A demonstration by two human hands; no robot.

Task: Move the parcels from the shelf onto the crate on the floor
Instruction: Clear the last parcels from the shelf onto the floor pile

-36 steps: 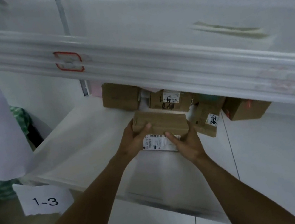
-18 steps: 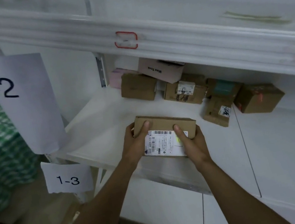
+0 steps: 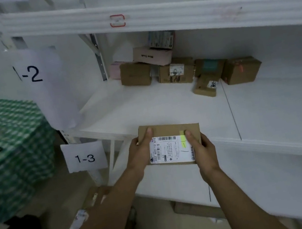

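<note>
A flat parcel (image 3: 168, 128) of brown cardboard is held in both hands at the front edge of the shelf (image 3: 145, 111), its far half above the white shelf board and its near half out past the lip; whether its underside touches the board cannot be told. Its long axis runs left to right, nearly parallel to the shelf's front edge, with the right end lying slightly nearer the person. The broad face looks up at the camera and carries a white shipping label (image 3: 169, 150). The label's barcode lies along its far edge, a printed number runs up its left side, and a yellow mark sits at its right. The left hand (image 3: 140, 156) grips the left short end, thumb laid on top and pointing away toward the far edge. The right hand (image 3: 202, 149) grips the right short end, thumb resting on the yellow mark. The fingers of both are hidden beneath the box. Well apart, at the back of the same shelf, the other parcels (image 3: 175, 71) sit clustered, some stacked and tilted. Paper signs reading 1-2 (image 3: 40, 87) and 1-3 (image 3: 84, 158) hang at the left of the rack, beside a green checked cloth (image 3: 3, 130)
</note>
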